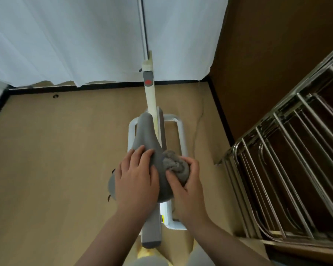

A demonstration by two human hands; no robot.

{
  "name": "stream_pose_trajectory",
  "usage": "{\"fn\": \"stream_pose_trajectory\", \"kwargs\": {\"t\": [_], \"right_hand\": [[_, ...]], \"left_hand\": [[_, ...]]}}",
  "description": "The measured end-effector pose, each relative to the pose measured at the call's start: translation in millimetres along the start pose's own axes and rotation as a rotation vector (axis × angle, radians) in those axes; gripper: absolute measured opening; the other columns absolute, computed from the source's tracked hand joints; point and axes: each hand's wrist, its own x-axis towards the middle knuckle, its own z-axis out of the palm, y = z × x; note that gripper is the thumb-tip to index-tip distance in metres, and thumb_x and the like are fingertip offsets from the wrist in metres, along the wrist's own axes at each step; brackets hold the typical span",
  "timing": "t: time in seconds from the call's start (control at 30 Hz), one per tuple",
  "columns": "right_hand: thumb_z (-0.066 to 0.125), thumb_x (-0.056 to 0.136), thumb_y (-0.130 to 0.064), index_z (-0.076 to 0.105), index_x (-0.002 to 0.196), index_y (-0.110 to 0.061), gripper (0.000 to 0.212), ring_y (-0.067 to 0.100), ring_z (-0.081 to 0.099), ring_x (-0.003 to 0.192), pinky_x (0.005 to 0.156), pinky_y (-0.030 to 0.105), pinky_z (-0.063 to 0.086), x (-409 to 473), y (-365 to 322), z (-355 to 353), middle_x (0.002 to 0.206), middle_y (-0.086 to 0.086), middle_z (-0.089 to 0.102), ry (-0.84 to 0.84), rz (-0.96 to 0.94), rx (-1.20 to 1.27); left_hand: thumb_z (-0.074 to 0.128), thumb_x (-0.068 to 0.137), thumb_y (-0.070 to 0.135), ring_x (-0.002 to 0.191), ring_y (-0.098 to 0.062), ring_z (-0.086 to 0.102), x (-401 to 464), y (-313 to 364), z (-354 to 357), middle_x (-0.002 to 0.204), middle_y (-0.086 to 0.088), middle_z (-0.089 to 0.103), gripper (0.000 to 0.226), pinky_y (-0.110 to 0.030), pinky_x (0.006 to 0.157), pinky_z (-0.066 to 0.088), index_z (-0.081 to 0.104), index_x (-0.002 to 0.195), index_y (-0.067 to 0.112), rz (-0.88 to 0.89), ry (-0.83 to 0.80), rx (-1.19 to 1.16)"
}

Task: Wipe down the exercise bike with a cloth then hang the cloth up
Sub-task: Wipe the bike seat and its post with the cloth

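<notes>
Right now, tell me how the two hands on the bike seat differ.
The left hand lies flat with fingers spread on the saddle, holding nothing; the right hand curls round a bunched grey cloth at the saddle's right edge. Both rest on the saddle's rear.

I see a long white curtain across the top, a shiny metal drying rack at the right, and tan floor below.
</notes>
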Motion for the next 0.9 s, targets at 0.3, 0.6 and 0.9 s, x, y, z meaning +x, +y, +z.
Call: {"fn": "stream_pose_trajectory", "kwargs": {"t": [0.3,0.6,0.9], "right_hand": [[0.069,0.087,-0.028,0.059,0.117,-0.035,0.032,-0.002,0.058,0.107,0.088,0.022,0.052,3,0,-30,0.116,-0.017,0.062,-0.128,0.085,0.072],[0.076,0.081,-0.014,0.068,0.100,-0.024,0.023,0.005,0.064,0.098,0.088,0.023,0.050,104,-2,-1,0.101,-0.007,0.071,-0.330,-0.039,0.032],[0.068,0.089,-0.021,0.063,0.121,-0.031,0.034,-0.004,0.060,0.107,0.094,0.023,0.050,62,-5,-29,0.113,-0.018,0.067,-0.374,0.045,0.060]], "left_hand": [[0.038,0.088,0.038,0.133,-0.018,0.039,2,22,9,0.135,0.006,0.054,0.043,-0.040,0.106,0.031,0.057,0.126,0.028,-0.114,0.071,0.095],[0.041,0.081,0.038,0.126,-0.014,0.048,3,27,15,0.127,0.009,0.061,0.048,-0.031,0.100,0.030,0.061,0.122,0.023,-0.193,0.188,0.088],[0.041,0.084,0.042,0.129,-0.010,0.045,1,31,13,0.129,0.013,0.060,0.047,-0.032,0.106,0.032,0.061,0.124,0.026,-0.204,0.199,0.090]]}}
